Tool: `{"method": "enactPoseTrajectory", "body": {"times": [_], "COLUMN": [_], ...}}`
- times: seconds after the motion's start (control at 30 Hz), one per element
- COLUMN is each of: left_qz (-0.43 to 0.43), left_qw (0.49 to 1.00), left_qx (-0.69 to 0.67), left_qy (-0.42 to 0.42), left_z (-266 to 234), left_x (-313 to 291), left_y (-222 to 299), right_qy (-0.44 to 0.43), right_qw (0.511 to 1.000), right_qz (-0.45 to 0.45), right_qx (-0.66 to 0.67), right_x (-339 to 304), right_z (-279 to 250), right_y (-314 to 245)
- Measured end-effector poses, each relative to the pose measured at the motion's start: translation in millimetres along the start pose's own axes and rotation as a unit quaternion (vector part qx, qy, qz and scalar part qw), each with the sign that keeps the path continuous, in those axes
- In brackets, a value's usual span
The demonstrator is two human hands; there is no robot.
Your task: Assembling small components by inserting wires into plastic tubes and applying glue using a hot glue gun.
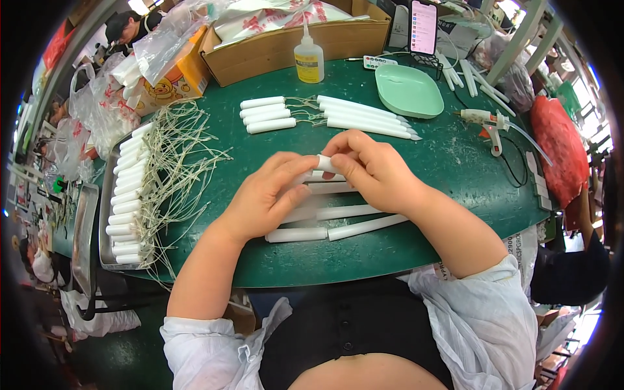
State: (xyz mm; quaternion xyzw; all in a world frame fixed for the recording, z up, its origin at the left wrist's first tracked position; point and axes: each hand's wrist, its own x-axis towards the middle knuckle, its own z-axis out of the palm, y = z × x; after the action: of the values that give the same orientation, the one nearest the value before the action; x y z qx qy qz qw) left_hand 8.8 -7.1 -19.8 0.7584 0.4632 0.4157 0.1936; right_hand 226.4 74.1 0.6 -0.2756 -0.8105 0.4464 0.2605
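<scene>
Over the middle of the green table, my left hand [276,188] and my right hand [377,170] meet around one short white tube [324,164]. Fingers of both hands are closed on it, and part of it is hidden behind them. Below my hands lie several white tubes, among them a short one [297,235] end to end with a longer tapering one [365,226]. Farther off sits a group of short white tubes [268,116], joined by thin wires to long white candle-shaped sticks [367,117] with pointed clear tips.
On the left, a metal tray [106,250] holds several white tubes with tangled wires [179,140]. At the back stand a glue bottle [309,60], a cardboard box [253,65], a green dish [408,92] and a phone [423,27]. A glue gun [487,120] lies right.
</scene>
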Motion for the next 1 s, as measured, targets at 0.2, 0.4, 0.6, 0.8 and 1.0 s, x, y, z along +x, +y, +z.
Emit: {"method": "enactPoseTrajectory", "body": {"times": [0.2, 0.4, 0.6, 0.8, 1.0], "left_qz": [-0.129, -0.056, 0.035, -0.067, -0.162], "left_qw": [0.992, 0.989, 0.967, 0.977, 0.967], "left_qx": [0.004, 0.136, 0.251, 0.162, 0.103], "left_qy": [-0.005, 0.034, -0.009, -0.117, -0.170], "left_z": [-4.1, -1.6, -8.3, -9.3, -18.4], "left_x": [2.6, 5.6, 23.3, 45.4, 57.2], "left_y": [11.3, 2.1, -18.2, -39.5, -40.6], "right_qy": [0.059, 0.079, 0.053, -0.017, -0.075], "right_qw": [0.973, 0.942, 0.937, 0.951, 0.974], "right_qz": [-0.110, -0.201, -0.187, -0.097, -0.052], "right_qx": [-0.196, -0.258, -0.291, -0.294, -0.208], "right_x": [1.2, 5.2, 27.0, 46.6, 45.1], "right_z": [-4.2, -1.8, 3.0, -0.7, -9.0], "right_y": [4.4, 11.5, 34.0, 43.4, 40.4]}}
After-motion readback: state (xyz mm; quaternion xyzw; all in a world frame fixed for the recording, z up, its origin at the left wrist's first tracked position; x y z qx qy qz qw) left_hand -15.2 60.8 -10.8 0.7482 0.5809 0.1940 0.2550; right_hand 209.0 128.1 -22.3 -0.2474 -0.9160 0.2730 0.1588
